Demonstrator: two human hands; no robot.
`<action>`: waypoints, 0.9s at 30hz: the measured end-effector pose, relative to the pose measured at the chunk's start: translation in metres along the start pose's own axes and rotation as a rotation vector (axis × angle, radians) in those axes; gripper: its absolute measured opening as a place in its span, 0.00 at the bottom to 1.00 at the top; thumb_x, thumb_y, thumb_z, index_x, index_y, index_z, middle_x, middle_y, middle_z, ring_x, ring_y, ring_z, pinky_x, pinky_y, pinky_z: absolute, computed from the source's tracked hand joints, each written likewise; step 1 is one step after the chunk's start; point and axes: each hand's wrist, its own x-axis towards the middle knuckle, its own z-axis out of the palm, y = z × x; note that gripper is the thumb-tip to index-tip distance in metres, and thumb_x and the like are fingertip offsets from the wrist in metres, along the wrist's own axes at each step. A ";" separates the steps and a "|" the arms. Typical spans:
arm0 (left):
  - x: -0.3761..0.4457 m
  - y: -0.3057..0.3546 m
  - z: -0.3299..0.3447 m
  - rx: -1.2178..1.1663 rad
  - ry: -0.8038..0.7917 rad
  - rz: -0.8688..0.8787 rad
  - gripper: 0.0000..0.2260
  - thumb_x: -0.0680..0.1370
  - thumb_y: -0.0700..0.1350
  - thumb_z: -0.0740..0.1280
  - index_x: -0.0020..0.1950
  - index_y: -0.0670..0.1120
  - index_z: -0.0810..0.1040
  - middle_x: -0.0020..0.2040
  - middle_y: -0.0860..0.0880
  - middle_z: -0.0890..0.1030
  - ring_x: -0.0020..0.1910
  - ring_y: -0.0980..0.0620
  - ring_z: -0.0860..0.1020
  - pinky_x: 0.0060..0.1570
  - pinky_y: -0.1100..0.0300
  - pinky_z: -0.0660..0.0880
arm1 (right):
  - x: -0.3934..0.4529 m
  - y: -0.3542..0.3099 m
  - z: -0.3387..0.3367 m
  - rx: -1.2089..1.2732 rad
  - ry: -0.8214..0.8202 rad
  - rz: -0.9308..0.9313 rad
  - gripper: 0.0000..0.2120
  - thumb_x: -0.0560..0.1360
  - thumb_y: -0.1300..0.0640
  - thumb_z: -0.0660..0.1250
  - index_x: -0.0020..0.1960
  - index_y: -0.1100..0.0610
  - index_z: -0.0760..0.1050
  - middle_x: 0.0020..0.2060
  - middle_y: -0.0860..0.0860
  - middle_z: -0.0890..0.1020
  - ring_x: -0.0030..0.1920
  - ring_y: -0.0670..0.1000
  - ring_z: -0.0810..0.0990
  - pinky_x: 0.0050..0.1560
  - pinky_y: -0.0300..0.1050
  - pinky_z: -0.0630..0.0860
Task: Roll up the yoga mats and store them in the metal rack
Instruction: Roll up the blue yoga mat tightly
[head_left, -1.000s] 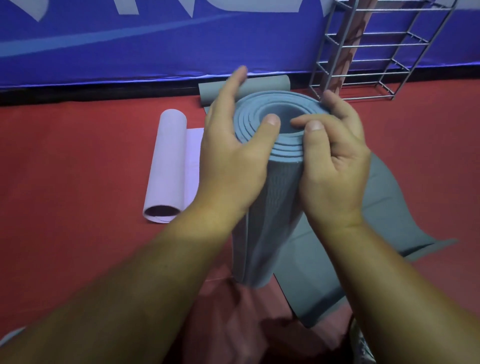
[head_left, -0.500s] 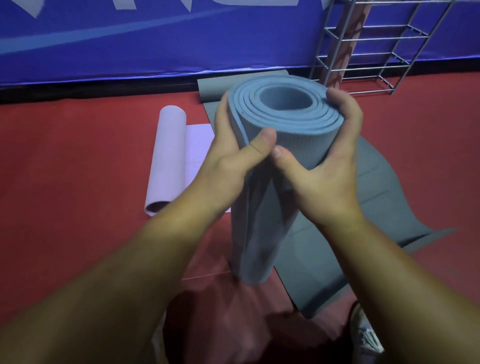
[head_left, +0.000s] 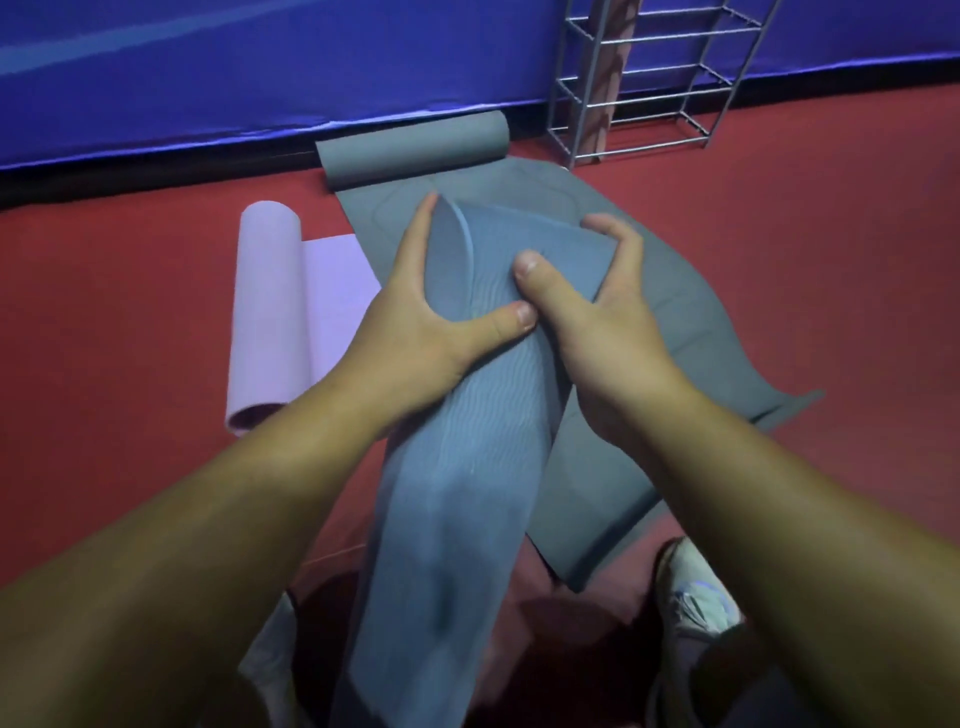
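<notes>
A rolled blue yoga mat (head_left: 457, 499) stands tilted away from me, lifted between both hands. My left hand (head_left: 415, 332) grips its upper left side, thumb across the front. My right hand (head_left: 597, 322) grips the upper right side, thumb pressed on the roll. Under it a grey yoga mat (head_left: 675, 332) lies partly unrolled on the red floor, its rolled end (head_left: 415, 150) by the wall. A lilac yoga mat (head_left: 270, 317), partly rolled, lies to the left. The metal rack (head_left: 644, 83) stands at the back right against the wall.
A blue padded wall (head_left: 260, 67) runs along the back. Red floor (head_left: 104, 338) spreads left and right of the mats. My white shoe (head_left: 696, 592) shows at the lower right, close to the grey mat's near corner.
The blue roll has tipped away from me, so its open spiral end no longer faces the camera. Both hands slid down around its upper sides. The view came closer.
</notes>
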 end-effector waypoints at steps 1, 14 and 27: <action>0.001 -0.007 0.011 0.009 -0.006 -0.032 0.53 0.62 0.66 0.81 0.79 0.58 0.58 0.69 0.54 0.77 0.66 0.51 0.78 0.64 0.45 0.76 | 0.002 0.005 -0.011 -0.011 -0.020 0.074 0.37 0.60 0.36 0.75 0.64 0.38 0.63 0.57 0.47 0.80 0.55 0.48 0.83 0.55 0.53 0.82; 0.033 -0.055 0.242 -0.095 -0.393 -0.331 0.53 0.55 0.68 0.82 0.76 0.63 0.63 0.64 0.56 0.81 0.61 0.53 0.82 0.62 0.47 0.77 | 0.011 0.060 -0.232 -0.133 0.090 0.604 0.25 0.76 0.41 0.71 0.66 0.45 0.64 0.59 0.50 0.78 0.54 0.56 0.82 0.54 0.73 0.75; -0.010 -0.115 0.430 0.445 -0.838 -0.260 0.55 0.63 0.65 0.79 0.81 0.63 0.49 0.77 0.55 0.67 0.74 0.51 0.69 0.70 0.60 0.65 | -0.103 0.256 -0.389 0.464 0.581 0.720 0.23 0.80 0.33 0.55 0.69 0.41 0.73 0.54 0.52 0.80 0.45 0.56 0.80 0.43 0.53 0.80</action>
